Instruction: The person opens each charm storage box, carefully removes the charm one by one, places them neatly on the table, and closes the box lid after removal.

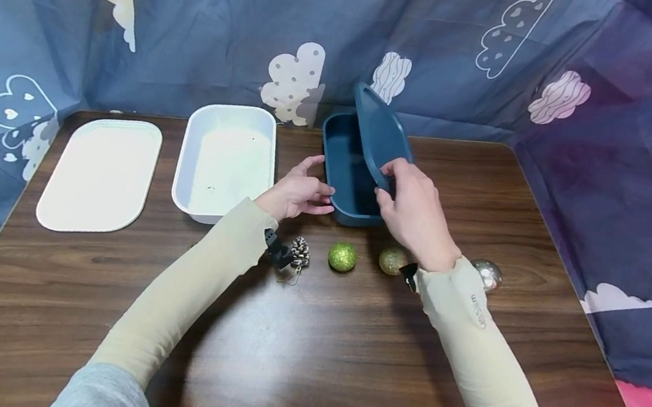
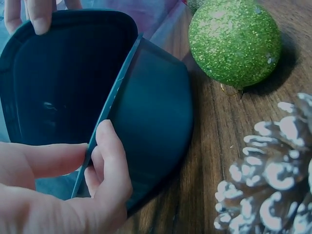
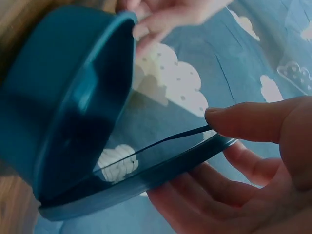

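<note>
A dark blue rectangular box [image 1: 355, 218] stands toward the back of the table, its inside partly in sight. My left hand [image 1: 299, 193] pinches the box's left rim between thumb and fingers, as the left wrist view shows closely. Its matching blue lid [image 1: 380, 129] is tilted up over the right side of the box. My right hand [image 1: 416, 211] grips the lid's near edge, thumb on one face and fingers on the other. In the right wrist view the lid [image 3: 141, 183] touches or nearly touches the box's far rim [image 3: 87, 63].
A white box [image 1: 228, 157] and a flat white lid [image 1: 100, 176] lie to the left. In front of the blue box sit a frosted pine cone [image 1: 299, 252], a green glitter ball [image 1: 342, 257], a gold ball [image 1: 392, 261] and a silver ball [image 1: 487, 275]. A cloud-patterned cloth hangs behind.
</note>
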The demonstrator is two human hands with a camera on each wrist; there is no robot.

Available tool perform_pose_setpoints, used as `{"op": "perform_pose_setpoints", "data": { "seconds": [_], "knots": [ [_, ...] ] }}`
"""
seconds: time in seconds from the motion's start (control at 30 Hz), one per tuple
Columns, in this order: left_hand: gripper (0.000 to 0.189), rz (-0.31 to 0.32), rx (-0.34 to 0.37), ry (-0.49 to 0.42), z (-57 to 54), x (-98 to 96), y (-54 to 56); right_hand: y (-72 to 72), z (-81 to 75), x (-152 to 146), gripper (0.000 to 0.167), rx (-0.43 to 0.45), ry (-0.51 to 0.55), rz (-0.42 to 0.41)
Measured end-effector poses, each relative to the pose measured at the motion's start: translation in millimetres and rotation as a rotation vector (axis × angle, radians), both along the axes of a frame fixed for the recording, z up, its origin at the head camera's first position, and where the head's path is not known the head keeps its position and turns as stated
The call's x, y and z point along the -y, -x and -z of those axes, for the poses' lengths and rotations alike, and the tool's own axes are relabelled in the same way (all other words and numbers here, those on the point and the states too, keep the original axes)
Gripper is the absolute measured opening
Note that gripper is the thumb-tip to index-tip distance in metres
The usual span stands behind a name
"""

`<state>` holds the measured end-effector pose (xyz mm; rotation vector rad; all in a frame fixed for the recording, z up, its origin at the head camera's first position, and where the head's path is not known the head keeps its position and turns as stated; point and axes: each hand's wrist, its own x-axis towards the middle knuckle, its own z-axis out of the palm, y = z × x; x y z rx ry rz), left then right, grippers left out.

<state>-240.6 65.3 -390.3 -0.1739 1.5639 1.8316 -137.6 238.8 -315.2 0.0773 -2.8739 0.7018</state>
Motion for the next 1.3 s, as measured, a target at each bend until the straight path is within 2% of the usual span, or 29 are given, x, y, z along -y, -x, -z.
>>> {"op": "perform_pose_setpoints", "data": {
  "seconds": [0.3,0.57,0.87,1.1,1.3],
  "knots": [
    [0.080,-0.006,0.027,-0.014,-0.3,-0.8,0.5,-1.0,20.9,17.2,0.027,-0.025,-0.167,-0.066],
    [0.079,-0.006,0.058,-0.043,-0.7,-2.5,-2.0,-1.3,38.0,25.2,0.023,-0.057,-0.266,-0.077],
    [0.074,-0.021,0.086,-0.067,-1.5,-2.9,-2.1,-0.7,48.0,28.4,0.024,-0.050,-0.292,-0.100],
    [0.069,-0.031,0.077,-0.067,-3.6,-0.4,-1.8,0.4,53.2,29.5,0.026,-0.037,-0.312,-0.114],
    [0.053,-0.037,0.062,-0.070,-3.1,0.6,-2.0,0.3,56.1,29.6,0.028,-0.005,-0.331,-0.126]
  ]
}}
